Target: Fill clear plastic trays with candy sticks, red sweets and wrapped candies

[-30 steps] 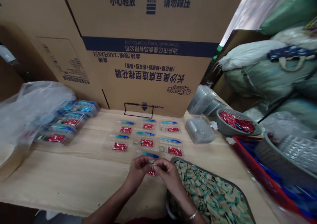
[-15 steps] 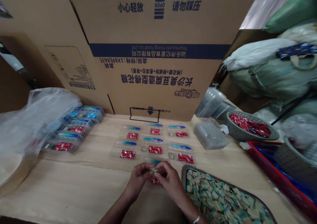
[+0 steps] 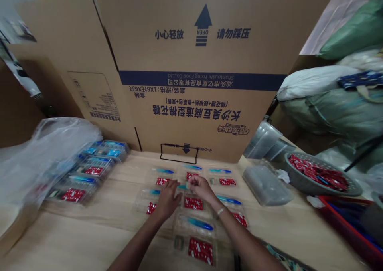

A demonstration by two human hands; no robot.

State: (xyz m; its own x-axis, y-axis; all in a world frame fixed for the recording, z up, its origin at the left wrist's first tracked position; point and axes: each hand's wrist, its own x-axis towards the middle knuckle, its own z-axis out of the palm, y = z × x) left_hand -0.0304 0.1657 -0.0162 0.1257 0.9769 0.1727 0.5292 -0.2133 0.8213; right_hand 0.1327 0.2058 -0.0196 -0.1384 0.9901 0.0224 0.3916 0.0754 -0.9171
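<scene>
My left hand point(image 3: 167, 201) is reaching in over the clear plastic tray point(image 3: 182, 247), fingers narrow; can't tell if they're on anything. My right hand point(image 3: 201, 188) is in a tight pinch, but what's in it is too small to tell. Teal sliver point(image 3: 182, 187) sits between the hands, above a red sachet point(image 3: 189, 203). Best to work fingertips only, low and slow, clear of the blue spoon point(image 3: 196, 223).

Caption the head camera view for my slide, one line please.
Left hand and right hand reach over clear plastic trays of red packets on a wooden table.
</scene>
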